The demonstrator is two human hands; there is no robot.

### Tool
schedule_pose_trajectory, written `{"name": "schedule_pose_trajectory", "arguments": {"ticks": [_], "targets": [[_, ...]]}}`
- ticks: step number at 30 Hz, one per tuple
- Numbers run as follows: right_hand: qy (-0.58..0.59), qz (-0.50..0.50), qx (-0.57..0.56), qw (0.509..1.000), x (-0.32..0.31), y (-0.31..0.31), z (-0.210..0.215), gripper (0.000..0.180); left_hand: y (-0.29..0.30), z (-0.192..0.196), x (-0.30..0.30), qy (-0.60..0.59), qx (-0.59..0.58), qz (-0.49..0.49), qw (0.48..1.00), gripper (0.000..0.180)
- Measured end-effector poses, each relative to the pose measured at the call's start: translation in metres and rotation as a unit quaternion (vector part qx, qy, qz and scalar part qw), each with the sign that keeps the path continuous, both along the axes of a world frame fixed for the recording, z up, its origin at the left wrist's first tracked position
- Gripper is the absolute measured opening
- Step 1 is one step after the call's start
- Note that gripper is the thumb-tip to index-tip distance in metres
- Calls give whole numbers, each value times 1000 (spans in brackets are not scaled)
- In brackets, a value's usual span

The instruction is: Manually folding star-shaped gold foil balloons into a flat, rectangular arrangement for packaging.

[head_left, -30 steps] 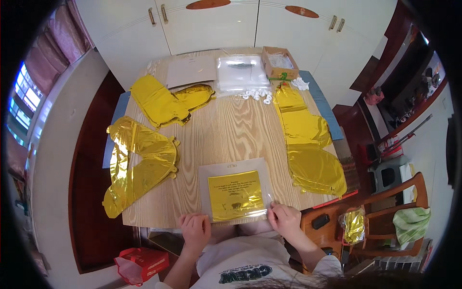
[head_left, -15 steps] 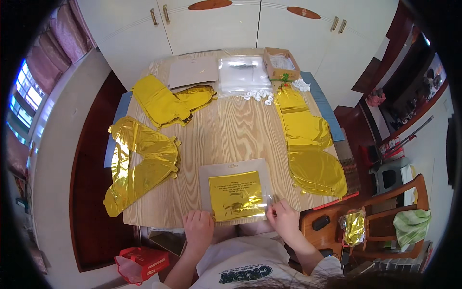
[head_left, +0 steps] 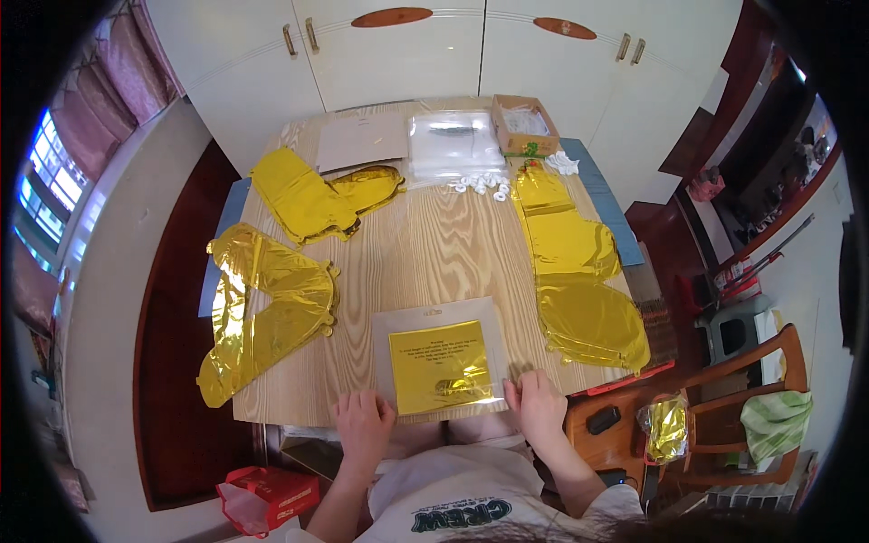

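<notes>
While left hand (head_left: 365,421) and right hand (head_left: 539,407) curl by its near corners, grip indiscernible, clear bag (head_left: 466,311) points hang-hole end (head_left: 433,312) away from them; long axis unclear.

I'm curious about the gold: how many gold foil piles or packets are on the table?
4: a far-left pile, a near-left pile, a right-side pile, and a clear-bagged packet at the near edge. More layers may hide underneath.
</notes>
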State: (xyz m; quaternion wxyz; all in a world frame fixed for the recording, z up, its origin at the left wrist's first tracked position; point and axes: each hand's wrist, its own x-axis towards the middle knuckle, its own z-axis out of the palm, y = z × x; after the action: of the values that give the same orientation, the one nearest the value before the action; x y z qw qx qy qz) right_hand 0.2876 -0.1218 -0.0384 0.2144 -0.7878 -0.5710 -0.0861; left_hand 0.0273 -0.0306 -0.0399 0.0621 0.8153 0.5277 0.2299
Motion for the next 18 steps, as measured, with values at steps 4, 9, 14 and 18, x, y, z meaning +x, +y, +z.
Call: {"name": "schedule_pose_trajectory", "arguments": {"ticks": [4, 9, 14, 18], "targets": [[30, 46, 38, 998, 5, -7, 0, 22, -7, 7, 1, -9, 37, 28, 999, 23], [-15, 258, 5, 966, -22, -13, 22, 41, -40, 29, 35, 67, 19, -185, 980, 50], [-35, 300, -39, 952, -26, -11, 7, 44, -42, -6, 51, 79, 9, -227, 971, 65], [-27, 286, -53, 957, -21, -13, 3, 44, -40, -7, 34, 114, 2, -178, 977, 71]]}}
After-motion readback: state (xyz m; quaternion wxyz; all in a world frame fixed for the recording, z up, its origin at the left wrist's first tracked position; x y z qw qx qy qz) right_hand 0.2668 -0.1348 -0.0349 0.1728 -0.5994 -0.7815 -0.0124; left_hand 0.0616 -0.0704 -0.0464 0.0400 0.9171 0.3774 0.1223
